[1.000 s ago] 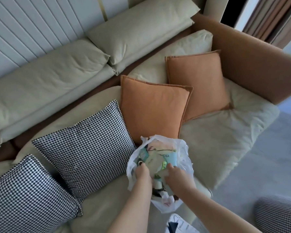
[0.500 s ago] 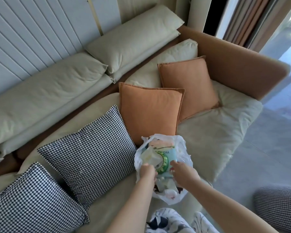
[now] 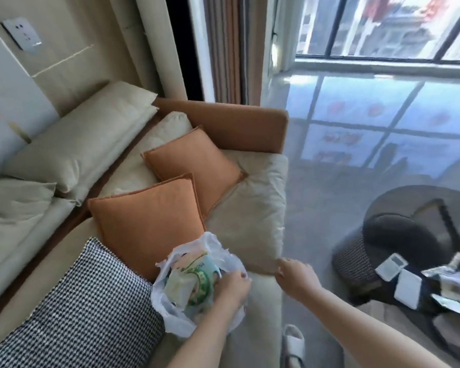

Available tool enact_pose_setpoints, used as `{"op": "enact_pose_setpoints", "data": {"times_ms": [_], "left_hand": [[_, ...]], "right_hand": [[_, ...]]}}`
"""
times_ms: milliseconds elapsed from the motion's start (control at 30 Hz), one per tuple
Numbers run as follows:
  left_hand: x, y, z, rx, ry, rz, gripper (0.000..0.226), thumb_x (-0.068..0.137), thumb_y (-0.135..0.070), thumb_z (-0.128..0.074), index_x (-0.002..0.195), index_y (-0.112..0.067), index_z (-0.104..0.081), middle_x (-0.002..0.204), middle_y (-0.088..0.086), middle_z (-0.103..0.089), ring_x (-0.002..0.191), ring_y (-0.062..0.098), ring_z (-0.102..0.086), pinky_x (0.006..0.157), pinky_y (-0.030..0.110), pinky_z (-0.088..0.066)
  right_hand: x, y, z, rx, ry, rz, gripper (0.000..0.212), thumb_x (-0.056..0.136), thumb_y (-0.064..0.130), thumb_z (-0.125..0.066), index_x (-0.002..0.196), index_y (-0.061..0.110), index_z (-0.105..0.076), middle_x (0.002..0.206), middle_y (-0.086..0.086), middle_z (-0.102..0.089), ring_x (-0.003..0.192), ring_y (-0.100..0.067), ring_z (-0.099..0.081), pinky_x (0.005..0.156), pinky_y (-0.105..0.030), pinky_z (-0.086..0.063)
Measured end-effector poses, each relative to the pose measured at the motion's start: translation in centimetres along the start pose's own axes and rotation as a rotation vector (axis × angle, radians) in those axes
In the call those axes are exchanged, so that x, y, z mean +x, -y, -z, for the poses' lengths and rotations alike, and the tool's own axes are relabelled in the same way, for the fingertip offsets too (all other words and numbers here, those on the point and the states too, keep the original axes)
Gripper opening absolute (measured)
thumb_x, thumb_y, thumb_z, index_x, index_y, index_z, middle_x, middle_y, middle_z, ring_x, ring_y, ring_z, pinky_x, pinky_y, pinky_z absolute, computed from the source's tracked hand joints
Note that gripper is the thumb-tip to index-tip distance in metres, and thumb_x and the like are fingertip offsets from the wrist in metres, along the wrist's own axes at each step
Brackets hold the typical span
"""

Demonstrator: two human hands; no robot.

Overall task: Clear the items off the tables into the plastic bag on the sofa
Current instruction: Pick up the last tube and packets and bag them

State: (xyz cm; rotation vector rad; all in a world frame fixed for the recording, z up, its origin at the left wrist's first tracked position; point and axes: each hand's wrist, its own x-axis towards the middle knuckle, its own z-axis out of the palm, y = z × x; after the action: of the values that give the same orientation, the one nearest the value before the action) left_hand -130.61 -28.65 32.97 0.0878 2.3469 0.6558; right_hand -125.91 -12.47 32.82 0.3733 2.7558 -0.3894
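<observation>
Since earlier, right hand [image 3: 295, 277] has left the plastic bag [image 3: 197, 285], loosely curled, holding nothing; left hand [image 3: 233, 285] grips the bag's rim on the sofa [image 3: 252, 208]. Released carelessly, the full bag could slump and spill.

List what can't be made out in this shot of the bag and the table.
- Head view, plastic bag: lower contents hidden by the green packet and the left hand.
- Left hand's grip: fingertips buried in the bag.
- Right hand: motion blur; holding anything unclear.
- Table: cut by the right edge; items blurred.
- Slipper: partly behind the right forearm.
</observation>
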Motion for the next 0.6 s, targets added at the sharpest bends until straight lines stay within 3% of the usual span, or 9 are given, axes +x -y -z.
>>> {"op": "enact_pose_setpoints", "data": {"times_ms": [133,300,600], "left_hand": [[0.0,-5.4,-2.5,0.137,0.069,-0.136,0.036,0.090,-0.037,-0.048,0.121,-0.022,-0.060,0.125,0.002,-0.062,0.119,0.021,-0.055,0.096,0.028,-0.043],[0.0,-12.3,-6.6,0.261,0.137,-0.286,0.038,0.089,-0.042,-0.050,0.121,-0.023,-0.060,0.124,0.000,-0.063,0.118,0.020,-0.056,0.096,0.028,-0.046],[-0.7,-23.7,-18.2,0.444,0.248,-0.388,0.039,0.090,-0.045,-0.050,0.122,-0.024,-0.060,0.127,-0.002,-0.062,0.119,0.017,-0.056,0.097,0.028,-0.044]], "right_hand": [[-2.1,-5.5,1.1,0.013,-0.063,-0.162,0.028,0.091,0.029,-0.042,0.114,0.019,-0.054,0.119,-0.004,-0.063,0.114,-0.026,-0.055,0.091,-0.034,-0.038],[-5.0,-12.7,2.0,0.088,-0.101,-0.349,0.033,0.092,0.035,-0.042,0.122,0.021,-0.050,0.124,-0.001,-0.060,0.117,-0.023,-0.053,0.092,-0.035,-0.039],[-11.3,-27.8,1.8,0.230,-0.115,-0.600,0.027,0.093,0.034,-0.042,0.112,0.021,-0.055,0.115,-0.001,-0.064,0.111,-0.023,-0.058,0.088,-0.033,-0.043]]}}
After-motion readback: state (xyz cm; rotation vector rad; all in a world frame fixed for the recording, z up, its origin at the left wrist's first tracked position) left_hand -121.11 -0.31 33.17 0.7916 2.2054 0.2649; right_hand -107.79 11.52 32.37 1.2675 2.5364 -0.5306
